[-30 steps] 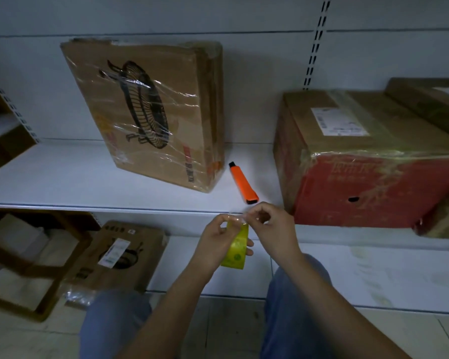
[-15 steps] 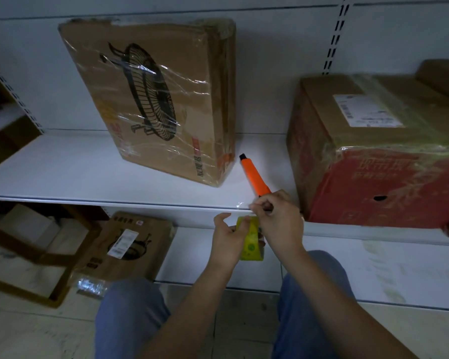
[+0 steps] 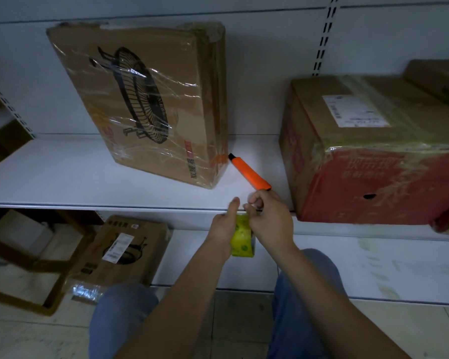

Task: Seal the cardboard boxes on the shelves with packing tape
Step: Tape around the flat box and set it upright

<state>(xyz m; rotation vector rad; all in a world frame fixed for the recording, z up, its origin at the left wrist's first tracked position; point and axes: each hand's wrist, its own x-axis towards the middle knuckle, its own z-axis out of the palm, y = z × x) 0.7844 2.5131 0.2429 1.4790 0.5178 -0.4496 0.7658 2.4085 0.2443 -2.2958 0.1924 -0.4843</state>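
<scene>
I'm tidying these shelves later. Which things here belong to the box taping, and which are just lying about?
Part of the job:
tape roll, held by the left hand, right hand picking at it
fan box
red box
orange cutter

Lying about:
flat box on the floor
wooden frame

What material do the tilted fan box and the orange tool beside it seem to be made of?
Fan box: brown cardboard, matte, wrapped in clear glossy film; wrinkles and bright glints cross its printed face. Orange tool: probably smooth plastic, with even bright colour and a black tip; likely a utility knife, though no blade shows.
</scene>
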